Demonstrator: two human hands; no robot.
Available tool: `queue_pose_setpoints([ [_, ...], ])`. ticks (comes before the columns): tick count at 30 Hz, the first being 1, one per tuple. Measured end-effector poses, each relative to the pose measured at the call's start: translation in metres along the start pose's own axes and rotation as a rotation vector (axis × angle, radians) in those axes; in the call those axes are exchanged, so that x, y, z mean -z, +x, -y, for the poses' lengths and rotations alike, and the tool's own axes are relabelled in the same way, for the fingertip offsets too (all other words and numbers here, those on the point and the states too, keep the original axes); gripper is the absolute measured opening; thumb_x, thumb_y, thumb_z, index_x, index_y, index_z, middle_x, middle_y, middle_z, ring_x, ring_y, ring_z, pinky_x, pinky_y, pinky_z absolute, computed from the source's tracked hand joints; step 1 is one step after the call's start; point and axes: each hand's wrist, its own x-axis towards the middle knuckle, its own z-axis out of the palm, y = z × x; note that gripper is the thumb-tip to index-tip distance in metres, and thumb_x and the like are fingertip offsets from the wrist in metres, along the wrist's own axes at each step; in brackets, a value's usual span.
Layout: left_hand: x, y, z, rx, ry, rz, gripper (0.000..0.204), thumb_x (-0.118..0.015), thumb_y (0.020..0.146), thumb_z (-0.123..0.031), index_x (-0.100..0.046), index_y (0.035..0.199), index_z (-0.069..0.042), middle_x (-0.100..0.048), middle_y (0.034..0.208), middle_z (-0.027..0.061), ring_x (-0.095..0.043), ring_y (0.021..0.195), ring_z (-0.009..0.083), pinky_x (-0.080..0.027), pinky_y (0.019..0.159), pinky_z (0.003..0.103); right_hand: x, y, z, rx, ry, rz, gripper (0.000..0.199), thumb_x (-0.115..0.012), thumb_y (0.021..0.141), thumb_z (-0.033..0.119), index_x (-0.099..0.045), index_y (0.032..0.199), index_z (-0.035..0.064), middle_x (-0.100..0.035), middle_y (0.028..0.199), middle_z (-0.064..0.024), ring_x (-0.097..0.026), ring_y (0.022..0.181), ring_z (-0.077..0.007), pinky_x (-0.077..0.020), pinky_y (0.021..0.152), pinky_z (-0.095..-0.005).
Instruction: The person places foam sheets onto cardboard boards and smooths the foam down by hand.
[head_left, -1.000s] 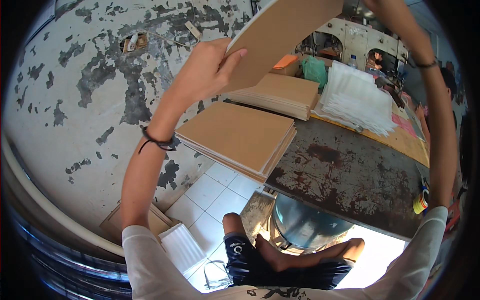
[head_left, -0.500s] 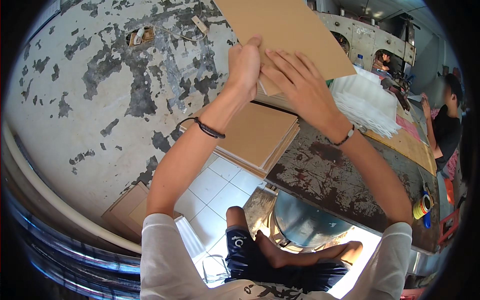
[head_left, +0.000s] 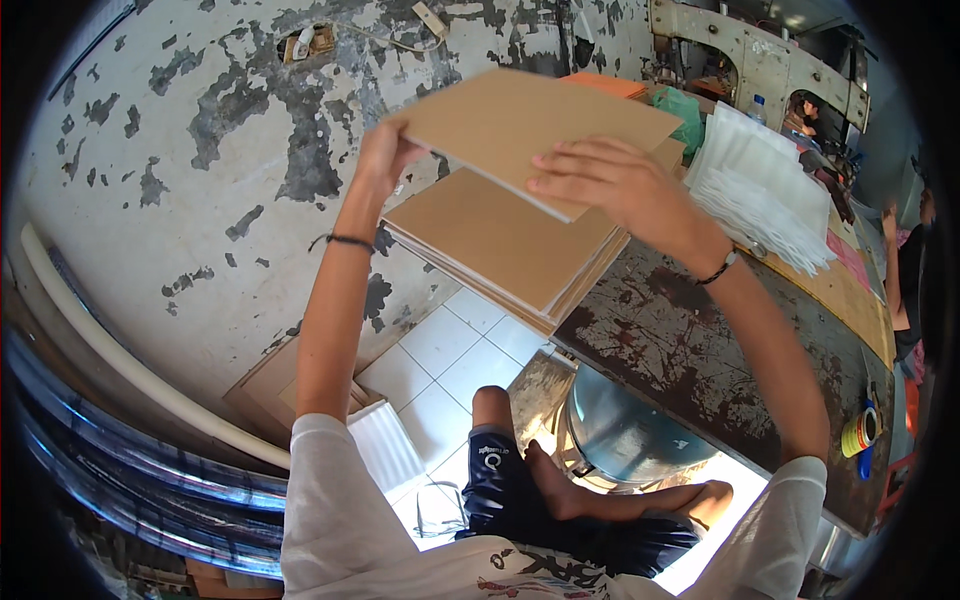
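Observation:
A thin brown board (head_left: 530, 120), pale along its edge, is held tilted above a stack of similar brown boards (head_left: 490, 240). At the board's left corner, my left hand (head_left: 385, 155) is closed on it, with the fingers partly hidden behind it. My right hand (head_left: 620, 185) lies across the near right part of the board, its fingers stretched out on the top face; the thumb is out of sight. The stack sits at the left end of a dark, worn table (head_left: 690, 350), its near corner jutting past the table's edge.
White foam sheets (head_left: 760, 190) are piled right of the stack, beside a green plastic bag (head_left: 680, 118). A yellow tape roll (head_left: 858, 434) lies at the table's right end. A peeling wall (head_left: 230, 160) rises at left. Another person's arm (head_left: 893, 265) shows at far right.
The board has come down and nearer to the stack, turning to a flatter tilt. My left hand has moved left to its corner; the right hand stays on its near part. The view has shifted slightly.

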Motion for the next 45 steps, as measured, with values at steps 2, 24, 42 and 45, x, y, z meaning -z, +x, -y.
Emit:
queue_pose_setpoints([
  [2, 0.046, -0.008, 0.021, 0.088, 0.119, -0.042, 0.034, -0.046, 0.102, -0.016, -0.066, 0.12, 0.005, -0.069, 0.108, 0.0112, -0.063, 0.093, 0.0174, -0.053, 0.08, 0.033, -0.025, -0.004, 0.01, -0.008, 0.079, 0.0, 0.045, -0.052, 0.093, 0.018, -0.066, 0.135, 0.0246, -0.066, 0.135, -0.0008, -0.06, 0.126, -0.0225, -0.0442, 0.113, -0.038],
  [24, 0.096, -0.052, 0.153, -0.097, 0.769, -0.341, 0.049, -0.046, 0.103, -0.036, -0.059, 0.131, 0.002, -0.069, 0.119, 0.0264, -0.066, 0.112, 0.0362, -0.048, 0.099, 0.039, -0.07, -0.035, 0.037, -0.209, 0.721, 0.391, 0.054, -0.08, 0.084, 0.031, -0.068, 0.134, 0.0167, -0.058, 0.147, -0.0103, -0.051, 0.138, -0.0297, -0.0406, 0.117, -0.0407],
  [42, 0.077, -0.059, 0.147, -0.087, 0.788, -0.374, 0.049, -0.048, 0.102, -0.039, -0.059, 0.126, 0.002, -0.07, 0.115, 0.0254, -0.067, 0.11, 0.0351, -0.049, 0.096, 0.038, -0.088, -0.067, 0.041, -0.159, 0.634, 0.223, 0.07, -0.081, 0.077, 0.056, -0.068, 0.132, 0.0145, -0.057, 0.147, -0.0145, -0.049, 0.14, -0.0353, -0.0354, 0.119, -0.0486],
  [45, 0.1, -0.051, 0.137, -0.106, 0.775, -0.309, 0.05, -0.05, 0.101, -0.039, -0.061, 0.127, 0.002, -0.071, 0.115, 0.0236, -0.067, 0.109, 0.0316, -0.049, 0.096, 0.037, -0.088, -0.057, 0.045, -0.242, 0.724, 0.235, 0.072, -0.08, 0.078, 0.056, -0.066, 0.134, 0.013, -0.057, 0.146, -0.014, -0.049, 0.139, -0.0341, -0.036, 0.119, -0.0477],
])
